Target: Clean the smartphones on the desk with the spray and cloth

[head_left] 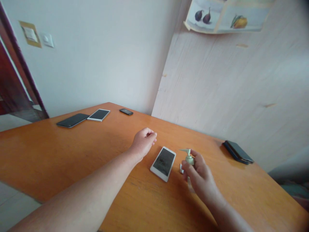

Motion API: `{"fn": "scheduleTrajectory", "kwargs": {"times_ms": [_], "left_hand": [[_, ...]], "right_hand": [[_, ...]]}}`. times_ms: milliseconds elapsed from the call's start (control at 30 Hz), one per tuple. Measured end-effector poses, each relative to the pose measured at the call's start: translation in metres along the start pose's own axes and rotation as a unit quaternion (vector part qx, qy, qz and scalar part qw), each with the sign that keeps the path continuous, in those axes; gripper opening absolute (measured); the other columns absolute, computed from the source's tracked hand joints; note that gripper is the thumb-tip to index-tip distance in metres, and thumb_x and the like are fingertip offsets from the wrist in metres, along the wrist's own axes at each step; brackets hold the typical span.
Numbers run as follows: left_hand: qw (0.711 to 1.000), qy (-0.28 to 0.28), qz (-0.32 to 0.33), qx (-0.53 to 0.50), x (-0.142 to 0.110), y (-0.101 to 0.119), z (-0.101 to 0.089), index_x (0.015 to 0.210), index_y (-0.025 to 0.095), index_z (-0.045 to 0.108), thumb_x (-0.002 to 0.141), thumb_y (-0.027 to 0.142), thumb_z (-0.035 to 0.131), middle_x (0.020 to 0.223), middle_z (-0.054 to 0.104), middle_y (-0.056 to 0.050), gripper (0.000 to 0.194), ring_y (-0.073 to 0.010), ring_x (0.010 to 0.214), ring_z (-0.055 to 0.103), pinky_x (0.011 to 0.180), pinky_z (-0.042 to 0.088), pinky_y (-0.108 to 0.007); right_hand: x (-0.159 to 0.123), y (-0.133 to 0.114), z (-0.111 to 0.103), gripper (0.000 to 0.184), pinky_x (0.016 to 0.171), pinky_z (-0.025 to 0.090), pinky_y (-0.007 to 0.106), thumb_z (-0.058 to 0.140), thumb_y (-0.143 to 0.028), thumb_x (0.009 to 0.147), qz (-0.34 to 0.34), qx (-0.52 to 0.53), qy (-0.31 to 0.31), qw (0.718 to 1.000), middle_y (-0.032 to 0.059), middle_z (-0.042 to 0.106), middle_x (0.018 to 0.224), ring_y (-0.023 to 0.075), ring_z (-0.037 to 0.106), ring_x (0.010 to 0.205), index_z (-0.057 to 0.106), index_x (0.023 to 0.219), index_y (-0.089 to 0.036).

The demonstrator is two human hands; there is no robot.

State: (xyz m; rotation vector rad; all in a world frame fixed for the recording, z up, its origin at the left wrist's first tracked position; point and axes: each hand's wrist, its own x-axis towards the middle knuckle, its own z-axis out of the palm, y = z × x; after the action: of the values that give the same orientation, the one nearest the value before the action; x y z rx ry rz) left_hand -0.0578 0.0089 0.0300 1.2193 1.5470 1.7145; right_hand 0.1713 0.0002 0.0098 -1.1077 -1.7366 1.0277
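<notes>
A white smartphone [164,163] with a dark, smudged screen lies face up on the wooden table [120,193], between my two hands. My right hand [200,174] is wrapped around a small pump bottle [189,160] with a pale green pump head, whose nozzle points left towards the phone. Most of the bottle's body is hidden by the fingers. Just beyond the phone's upper left side, my left hand [144,143] hovers with its fingers curled closed; whatever they hold, if anything, is hidden. A small white object [181,169] shows beside the bottle, partly covered by my right hand.
Towards the back left lie a large black phone [72,120], a white tablet-like phone [98,114] and a small black phone [126,111]. A stack of dark flat devices [238,152] rests near the right edge. Walls border the table's far side.
</notes>
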Motion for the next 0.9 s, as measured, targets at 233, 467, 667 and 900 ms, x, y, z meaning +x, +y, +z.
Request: {"fn": "scheduleTrajectory", "kwargs": {"times_ms": [233, 467, 667, 900], "left_hand": [[1.0, 0.01, -0.001, -0.015, 0.005, -0.001, -0.003, 0.073, 0.017, 0.059, 0.077, 0.032, 0.059, 0.062, 0.064, -0.001, 0.015, -0.0122, 0.057, 0.058, 0.056, 0.046, -0.023], [0.999, 0.028, -0.019, -0.031, 0.009, -0.001, -0.006, 0.071, 0.017, 0.058, 0.075, 0.029, 0.06, 0.06, 0.063, -0.001, 0.013, -0.0112, 0.053, 0.056, 0.054, 0.045, -0.022], [0.997, 0.049, -0.039, -0.043, 0.017, -0.006, -0.01, 0.07, 0.018, 0.056, 0.075, 0.028, 0.059, 0.06, 0.063, 0.0, 0.012, -0.0103, 0.052, 0.055, 0.053, 0.044, -0.021], [0.996, 0.064, -0.063, -0.026, 0.029, -0.029, -0.014, 0.068, 0.019, 0.055, 0.075, 0.029, 0.059, 0.06, 0.063, 0.0, 0.013, -0.0116, 0.051, 0.056, 0.051, 0.04, -0.022]], "right_hand": [[0.002, -0.003, -0.008, 0.048, 0.047, 0.043, 0.022, 0.059, -0.053, 0.085, -0.028, 0.039, 0.046, 0.998, -0.0021, 0.06, 0.069, 0.0116, 0.055, 0.053, 0.05, 0.118, -0.02], [0.002, -0.001, -0.003, 0.064, 0.049, 0.046, 0.025, 0.06, -0.053, 0.084, -0.03, -0.042, 0.012, 0.999, -0.003, 0.062, 0.071, 0.0126, 0.056, 0.052, 0.038, 0.136, -0.021], [0.002, -0.016, -0.009, 0.036, 0.045, 0.04, 0.024, 0.057, -0.054, 0.084, 0.024, -0.124, -0.014, 0.992, -0.0005, 0.061, 0.063, 0.0125, 0.054, 0.048, 0.059, 0.091, -0.018], [0.02, -0.017, -0.017, 0.053, 0.061, 0.045, 0.028, 0.067, -0.057, 0.077, 0.024, -0.02, 0.031, 0.999, 0.0035, 0.066, 0.085, 0.0182, 0.06, 0.072, 0.062, 0.114, -0.019]]}}
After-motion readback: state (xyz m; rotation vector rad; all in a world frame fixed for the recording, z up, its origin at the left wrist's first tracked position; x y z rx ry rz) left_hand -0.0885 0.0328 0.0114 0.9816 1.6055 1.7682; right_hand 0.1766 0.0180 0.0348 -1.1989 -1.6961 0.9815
